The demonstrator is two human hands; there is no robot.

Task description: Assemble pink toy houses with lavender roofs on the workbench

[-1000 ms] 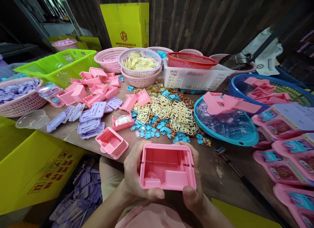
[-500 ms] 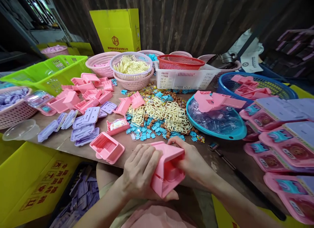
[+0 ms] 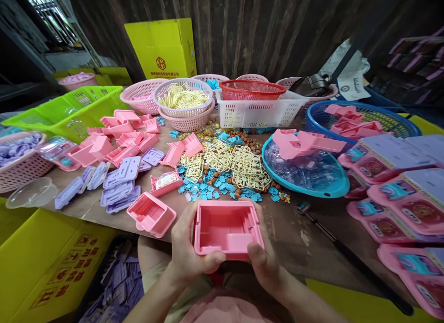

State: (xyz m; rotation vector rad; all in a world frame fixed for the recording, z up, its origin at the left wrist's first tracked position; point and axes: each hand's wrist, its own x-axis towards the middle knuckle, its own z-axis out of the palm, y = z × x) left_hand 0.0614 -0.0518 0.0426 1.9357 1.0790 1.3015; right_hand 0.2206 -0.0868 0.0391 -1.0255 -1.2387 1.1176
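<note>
Between both hands is a pink plastic box, its open side facing me, held just past the table's near edge. My left hand wraps its left side, thumb along the bottom rim. My right hand grips the right side, thumb at the lower right corner; the other fingers are mostly hidden behind. On the table to the left lies a similar pink box, and behind it a pink part with a label. Purple flat panels lie farther left.
Cream frames and blue pieces are heaped mid-table. A blue tray holds clear plastic parts. A black-handled tool lies at right, near stacked pink-and-purple assemblies. Baskets line the back; a yellow carton stands lower left.
The pink box has been turned so its open side faces me squarely. My left hand has shifted to its left side and my right hand to its right side, thumbs now at the bottom rim.
</note>
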